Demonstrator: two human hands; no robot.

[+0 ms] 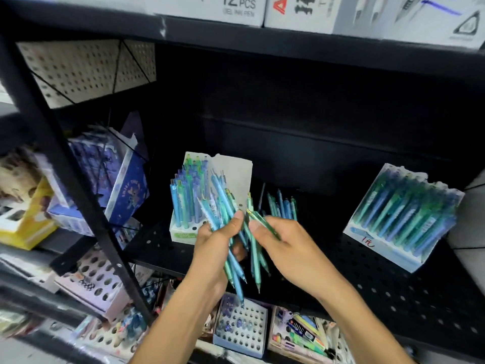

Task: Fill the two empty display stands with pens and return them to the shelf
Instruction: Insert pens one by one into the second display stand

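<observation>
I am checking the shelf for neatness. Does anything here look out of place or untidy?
Yes. A few loose blue-green pens lie on the black perforated shelf, behind the hands and outside any stand. The white stand on the left is only partly filled, with front holes empty. The full white stand on the right looks tidy.

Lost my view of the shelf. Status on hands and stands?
Left hand grips a bundle of pens. Right hand pinches one green pen. Centre stand part-filled; right stand full. Nothing in the way.
</observation>
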